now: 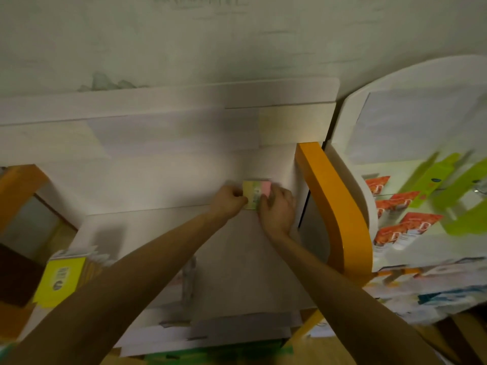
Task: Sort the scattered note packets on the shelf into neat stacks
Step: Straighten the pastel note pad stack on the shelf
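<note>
A stationery shop, seen from above a display shelf.

White tiered shelves [163, 159] with a curved orange side panel [334, 206] stand against a pale wall [237, 43], the way shop fixtures do. Just beside it, at the right edge, a second rounded white stand [350, 122] carries many copies of the same goods: orange-red packets [411, 227] in rows and lime-green card packs [448, 180] hanging together. Near the lower left corner of the shelves, a row of identical yellow packs [62, 280] stands on edge. On the middle shelf lies a pastel note packet [257, 192], yellow, green and pink. The picture is blurred, so labels cannot be read.
</note>
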